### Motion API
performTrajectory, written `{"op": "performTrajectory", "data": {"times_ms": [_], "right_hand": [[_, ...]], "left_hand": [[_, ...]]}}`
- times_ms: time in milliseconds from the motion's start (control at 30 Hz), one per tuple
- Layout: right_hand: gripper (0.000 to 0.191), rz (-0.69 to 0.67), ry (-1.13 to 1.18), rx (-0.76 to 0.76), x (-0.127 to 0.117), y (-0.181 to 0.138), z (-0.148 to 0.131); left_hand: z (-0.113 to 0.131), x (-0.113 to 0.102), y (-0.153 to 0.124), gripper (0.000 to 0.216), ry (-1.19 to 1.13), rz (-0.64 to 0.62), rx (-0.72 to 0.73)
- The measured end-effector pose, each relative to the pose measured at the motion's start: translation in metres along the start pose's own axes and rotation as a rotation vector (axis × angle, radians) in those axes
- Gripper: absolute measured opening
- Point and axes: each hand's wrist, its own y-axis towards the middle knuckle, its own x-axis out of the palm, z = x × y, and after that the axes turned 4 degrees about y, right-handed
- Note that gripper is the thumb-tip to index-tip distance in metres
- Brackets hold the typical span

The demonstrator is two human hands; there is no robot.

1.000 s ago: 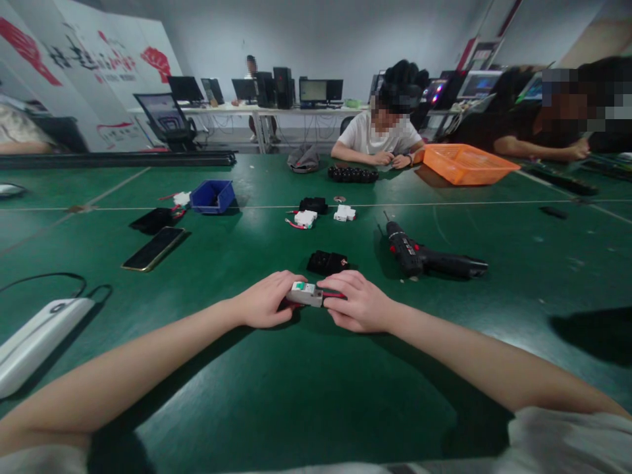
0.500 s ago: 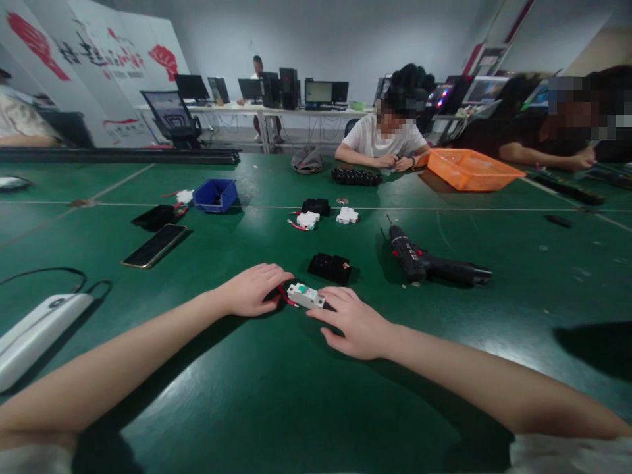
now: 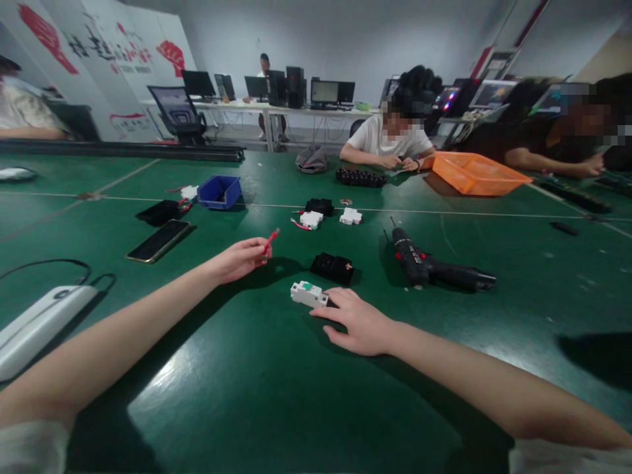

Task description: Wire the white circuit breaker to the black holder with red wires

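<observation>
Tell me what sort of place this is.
Probably an electrical assembly workshop: a long green worktable, a black cordless screwdriver lying on it, and a small white circuit breaker.

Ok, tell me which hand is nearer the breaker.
Right. The right hand lies with fingertips at the right end of the breaker; the left hand is off to its left and farther back, pinching a red wire.

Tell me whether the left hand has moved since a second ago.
Yes. The left hand has left the white circuit breaker, going leftward and away across the table, pinching a red wire.
</observation>
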Motion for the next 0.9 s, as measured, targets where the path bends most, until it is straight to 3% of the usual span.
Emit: {"op": "performTrajectory", "data": {"times_ms": [100,167,233,400,900], "right_hand": [[0.038,0.000,0.001,0.000,0.000,0.000,0.000],[0.038,0.009,-0.003,-0.012,0.000,0.001,0.001],[0.038,0.010,-0.003,-0.017,0.001,0.001,0.002],[0.036,0.018,0.007,-0.016,0.002,0.001,0.003],[0.036,0.010,0.022,0.017,-0.002,0.002,0.000]], "left_hand": [[0.002,0.012,-0.008,0.031,-0.365,-0.122,-0.118],[0.003,0.021,-0.012,0.027,-0.389,-0.281,-0.153],[0.003,0.025,-0.013,0.027,-0.369,-0.358,-0.174],[0.001,0.023,-0.005,0.020,-0.325,-0.290,-0.245],[0.003,0.025,-0.006,0.024,-0.296,-0.305,-0.270]]}}
